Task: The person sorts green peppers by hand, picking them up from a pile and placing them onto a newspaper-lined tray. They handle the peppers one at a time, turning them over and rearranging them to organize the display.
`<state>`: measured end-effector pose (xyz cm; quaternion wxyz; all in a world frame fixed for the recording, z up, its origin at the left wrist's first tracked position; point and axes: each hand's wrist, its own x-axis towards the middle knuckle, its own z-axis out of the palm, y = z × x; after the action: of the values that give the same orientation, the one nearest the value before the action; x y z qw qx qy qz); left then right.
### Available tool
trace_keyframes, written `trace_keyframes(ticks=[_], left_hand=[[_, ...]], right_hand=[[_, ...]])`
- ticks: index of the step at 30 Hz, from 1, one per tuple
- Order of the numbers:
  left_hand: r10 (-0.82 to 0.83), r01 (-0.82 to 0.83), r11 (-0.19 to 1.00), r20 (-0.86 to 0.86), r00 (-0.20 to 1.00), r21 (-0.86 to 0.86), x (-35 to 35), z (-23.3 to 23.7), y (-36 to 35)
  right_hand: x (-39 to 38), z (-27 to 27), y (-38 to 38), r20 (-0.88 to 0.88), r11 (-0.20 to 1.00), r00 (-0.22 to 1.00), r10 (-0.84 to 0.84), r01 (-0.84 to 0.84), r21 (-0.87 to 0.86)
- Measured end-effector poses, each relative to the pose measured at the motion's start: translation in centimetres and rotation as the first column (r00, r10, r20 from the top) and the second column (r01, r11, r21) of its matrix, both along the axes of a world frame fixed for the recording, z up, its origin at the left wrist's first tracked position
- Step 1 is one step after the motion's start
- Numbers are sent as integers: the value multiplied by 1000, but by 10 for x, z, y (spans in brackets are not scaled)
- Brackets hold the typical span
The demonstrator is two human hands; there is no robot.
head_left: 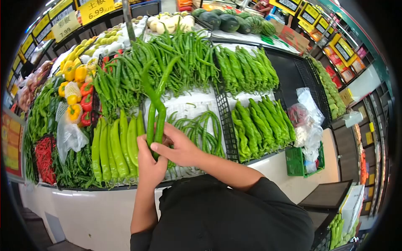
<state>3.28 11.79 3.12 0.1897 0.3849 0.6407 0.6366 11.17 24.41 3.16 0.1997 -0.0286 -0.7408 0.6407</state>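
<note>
Two long green chili peppers (161, 113) stand up from my hands, crossing each other partway up. My left hand (150, 165) is closed round their lower ends. From the other side, my right hand (180, 147) grips the same peppers, its thumb pressed near the left thumb; some of its fingers are hidden behind them. Just left of my hands lie thick pale-green peppers (113, 150) in a row. A loose bunch of thin green peppers (205, 131) rests on the white liner to the right, and a large heap of long green peppers (176, 58) lies beyond.
Wrinkled green peppers (259, 125) fill the sections right of a black divider (226, 125). Yellow bell peppers (75, 111), red chilies (45, 161) and a plastic bag (71, 136) are at left. A green basket (293, 161) with bags stands at right. Watermelons (228, 21) lie at the back.
</note>
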Motion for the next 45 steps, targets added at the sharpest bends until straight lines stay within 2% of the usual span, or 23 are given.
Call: trace_keyframes(ticks=[3,4,5,7,8,10,13,18,21,29,32,37,40,45], left_hand=[[-25,21,996,-45,999,-91,7,-14,-6],[-49,39,995,-111,993,-90,10,-8,-8],[-51,46,996,-63,997,-70,11,-11,-9],[-69,69,997,30,997,-24,11,-22,-10],[-40,44,998,102,994,-39,9,-30,-12],[33,-13,996,244,969,-87,0,-46,-24],[69,-77,997,348,935,11,-19,-52,-48],[379,-424,903,337,862,68,-44,-41,-92],[400,-433,896,245,883,96,-58,-41,-118],[443,-503,856,334,832,117,-56,-37,-141],[481,-537,839,338,809,91,-55,-37,-144],[472,-523,848,321,821,92,-59,-39,-152],[470,-519,850,321,822,86,-60,-40,-153],[474,-509,859,284,833,58,-64,-47,-155]], right_hand=[[4,-14,-1,62,998,997,-47,49,-35],[6,-22,-1,67,998,996,-62,64,-26],[8,-29,-2,71,996,994,-83,85,-18],[13,-39,-6,49,967,997,-52,62,-246],[15,-40,-8,35,933,999,-39,49,-356],[23,-37,-8,83,915,993,-79,105,-388],[35,-40,-8,111,894,983,-146,179,-410],[44,-63,-4,343,878,931,-127,266,-397],[32,-88,-9,401,865,915,-31,226,-448],[-25,-160,-16,391,905,919,-55,211,-368],[-41,-174,-16,478,931,877,-47,212,-296],[-58,-193,-24,586,956,809,-53,211,-205],[-59,-197,-26,637,978,766,-85,187,-95],[-59,-189,-24,653,989,749,-114,145,6]])
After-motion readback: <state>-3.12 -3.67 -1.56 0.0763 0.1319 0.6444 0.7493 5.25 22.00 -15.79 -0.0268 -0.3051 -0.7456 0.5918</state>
